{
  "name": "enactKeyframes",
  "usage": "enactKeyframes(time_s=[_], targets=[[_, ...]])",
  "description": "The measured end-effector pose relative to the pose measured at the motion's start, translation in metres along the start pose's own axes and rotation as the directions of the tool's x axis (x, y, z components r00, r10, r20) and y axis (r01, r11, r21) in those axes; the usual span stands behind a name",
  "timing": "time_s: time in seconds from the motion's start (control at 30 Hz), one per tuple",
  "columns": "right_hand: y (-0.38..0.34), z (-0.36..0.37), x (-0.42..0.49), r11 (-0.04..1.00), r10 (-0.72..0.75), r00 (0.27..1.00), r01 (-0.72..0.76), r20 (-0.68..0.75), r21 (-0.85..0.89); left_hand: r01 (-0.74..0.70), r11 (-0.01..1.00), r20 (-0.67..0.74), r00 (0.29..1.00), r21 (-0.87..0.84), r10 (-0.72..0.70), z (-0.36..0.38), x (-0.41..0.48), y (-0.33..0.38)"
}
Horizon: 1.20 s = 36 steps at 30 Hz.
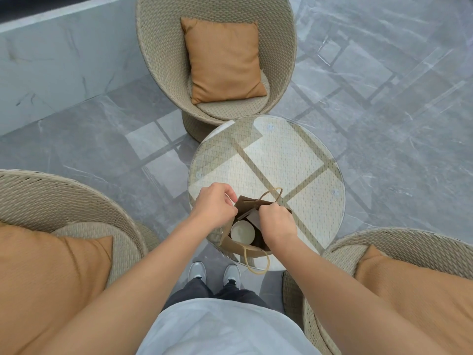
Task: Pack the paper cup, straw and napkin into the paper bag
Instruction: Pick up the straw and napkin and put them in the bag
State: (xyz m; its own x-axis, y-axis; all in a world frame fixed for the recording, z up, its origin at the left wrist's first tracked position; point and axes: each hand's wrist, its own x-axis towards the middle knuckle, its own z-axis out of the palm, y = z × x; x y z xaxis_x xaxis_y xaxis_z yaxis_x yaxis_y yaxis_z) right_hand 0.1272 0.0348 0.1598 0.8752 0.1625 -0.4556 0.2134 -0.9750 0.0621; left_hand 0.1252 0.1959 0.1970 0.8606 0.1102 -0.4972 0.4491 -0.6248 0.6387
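Paper bag (pixel 231 243) stands open at the near edge of the round glass table (pixel 314 160). Paper cup (pixel 242 232) sits upright inside. Left hand (pixel 213 204) fingers pinch the bag's left rim. Right hand (pixel 276 222) reaches into the mouth; finger state cannot be determined.

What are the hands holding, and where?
Both grip the bag at its open top: left hand at the left rim, right hand at the right rim.
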Motion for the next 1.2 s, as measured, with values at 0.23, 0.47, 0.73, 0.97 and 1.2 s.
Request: enactKeyframes(time_s=[0.23, 0.47, 0.73, 0.97, 1.2], targets=[[-0.007, 0.006, 0.003, 0.999, 0.039, 0.999, -0.040, 0.034, 0.030, 0.013, 0.999, 0.011, 1.000, -0.033, -0.013, 0.005, 0.000, -0.004], [-0.014, 0.025, 0.016, 0.992, 0.090, 0.985, -0.101, 0.147, 0.070, 0.009, 0.999, 0.016, 1.000, -0.034, -0.008, 0.002, 0.002, -0.013], [-0.018, 0.038, 0.030, 0.979, 0.141, 0.964, -0.169, 0.224, 0.114, 0.009, 0.999, 0.062, 0.998, -0.030, -0.007, 0.001, 0.002, -0.020], [-0.015, 0.034, 0.034, 0.964, 0.172, 0.950, -0.216, 0.260, 0.153, -0.008, 0.998, 0.066, 0.998, -0.054, 0.012, 0.002, 0.005, -0.019], [-0.012, 0.017, 0.023, 0.981, 0.115, 0.956, -0.151, 0.269, 0.120, -0.013, 0.999, 0.033, 0.999, -0.049, 0.015, 0.005, 0.010, -0.019]])
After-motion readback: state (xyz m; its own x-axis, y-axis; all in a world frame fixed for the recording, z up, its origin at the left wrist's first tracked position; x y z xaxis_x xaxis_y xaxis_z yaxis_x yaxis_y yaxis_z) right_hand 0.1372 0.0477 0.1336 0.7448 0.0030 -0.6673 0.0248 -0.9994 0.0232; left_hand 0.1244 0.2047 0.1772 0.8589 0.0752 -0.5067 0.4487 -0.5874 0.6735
